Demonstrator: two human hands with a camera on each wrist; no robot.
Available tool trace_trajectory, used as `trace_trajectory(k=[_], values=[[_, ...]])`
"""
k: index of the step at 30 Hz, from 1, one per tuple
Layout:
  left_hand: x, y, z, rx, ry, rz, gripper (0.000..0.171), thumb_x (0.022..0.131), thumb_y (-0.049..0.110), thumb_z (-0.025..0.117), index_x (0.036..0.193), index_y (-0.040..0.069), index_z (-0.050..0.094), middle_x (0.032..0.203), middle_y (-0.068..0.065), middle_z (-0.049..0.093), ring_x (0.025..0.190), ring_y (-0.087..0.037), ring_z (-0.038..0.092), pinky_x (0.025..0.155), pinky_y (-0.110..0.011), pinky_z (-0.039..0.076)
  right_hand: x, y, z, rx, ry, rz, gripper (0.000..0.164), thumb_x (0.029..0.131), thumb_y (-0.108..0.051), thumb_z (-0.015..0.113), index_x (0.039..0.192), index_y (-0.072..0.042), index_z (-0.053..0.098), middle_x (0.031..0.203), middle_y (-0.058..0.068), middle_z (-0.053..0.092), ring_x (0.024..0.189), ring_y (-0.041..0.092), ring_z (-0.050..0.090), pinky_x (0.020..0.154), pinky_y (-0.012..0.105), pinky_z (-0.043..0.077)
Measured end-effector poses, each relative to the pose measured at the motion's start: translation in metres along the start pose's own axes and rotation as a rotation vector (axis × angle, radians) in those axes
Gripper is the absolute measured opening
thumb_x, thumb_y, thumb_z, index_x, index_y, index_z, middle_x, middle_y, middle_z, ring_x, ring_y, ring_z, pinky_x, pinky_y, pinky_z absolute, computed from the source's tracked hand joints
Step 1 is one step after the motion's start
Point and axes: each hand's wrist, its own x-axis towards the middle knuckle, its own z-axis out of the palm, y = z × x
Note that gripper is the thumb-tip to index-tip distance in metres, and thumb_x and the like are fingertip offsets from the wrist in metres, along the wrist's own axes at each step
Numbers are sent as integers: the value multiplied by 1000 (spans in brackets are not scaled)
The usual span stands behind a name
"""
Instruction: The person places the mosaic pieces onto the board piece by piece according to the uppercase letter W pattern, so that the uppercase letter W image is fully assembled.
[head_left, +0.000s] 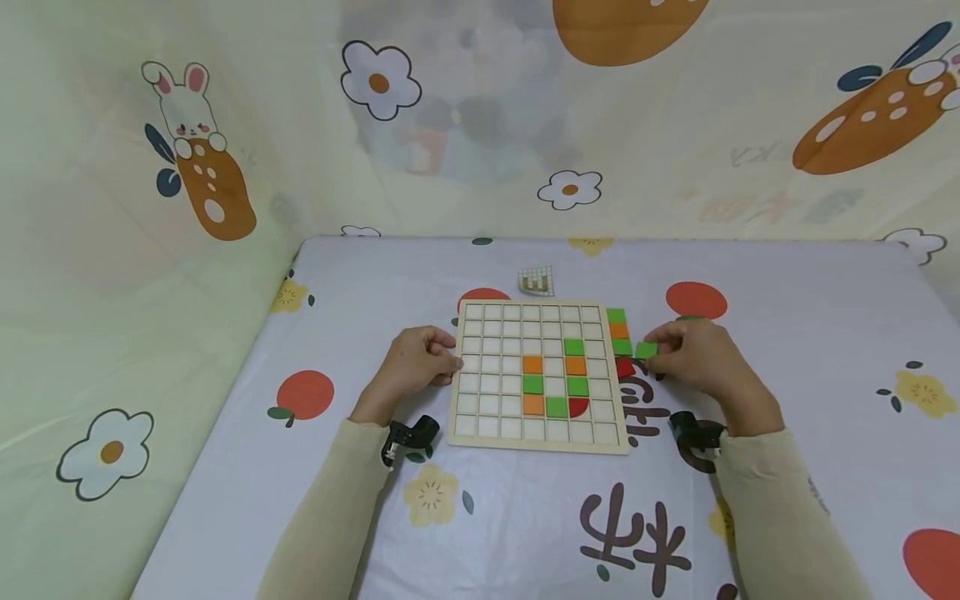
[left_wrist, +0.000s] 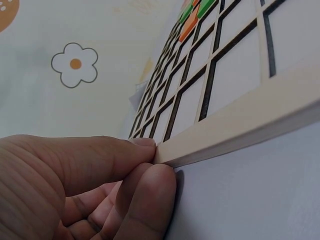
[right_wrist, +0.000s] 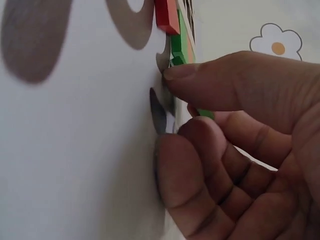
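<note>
A light wooden grid board (head_left: 491, 427) lies on the table, with several green, orange and red tiles in its right-hand cells. My left hand (head_left: 415, 364) pinches the board's left edge, thumb on top and index finger against the side, as the left wrist view shows. Off the board's right side, my right hand (head_left: 693, 358) pinches a green tile (head_left: 646, 350) between thumb and finger. In the right wrist view the thumb covers most of that tile, leaving green bits (right_wrist: 205, 114) showing. A red piece (head_left: 625, 367) lies between this hand and the board.
Along the board's right edge sits a row of green and orange tiles (head_left: 618, 330). Behind the board lies a small printed grid card (head_left: 536, 281). Patterned cloth (head_left: 480, 125) hangs at the back and left. Each wrist carries a black camera (head_left: 693, 431).
</note>
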Motion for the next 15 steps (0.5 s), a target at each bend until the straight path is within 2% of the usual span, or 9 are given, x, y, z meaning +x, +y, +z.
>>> trace_trajectory(k=[7, 15], values=[[1, -1, 1, 8, 3, -1, 30, 89, -1, 79, 116, -2, 67, 86, -9, 68, 68, -15, 69, 65, -26, 63, -2, -7, 0, 26, 23, 14, 32, 88, -15, 77, 116, 2, 75, 83, 7, 67, 81, 26, 59, 63, 30, 49], [2, -1, 1, -1, 3, 1, 30, 89, -1, 79, 116, -2, 67, 87, -9, 68, 69, -16, 70, 65, -27, 63, -4, -19, 1, 81, -7, 7, 37, 89, -19, 80, 120, 1, 73, 90, 10, 69, 77, 25, 61, 62, 30, 51]])
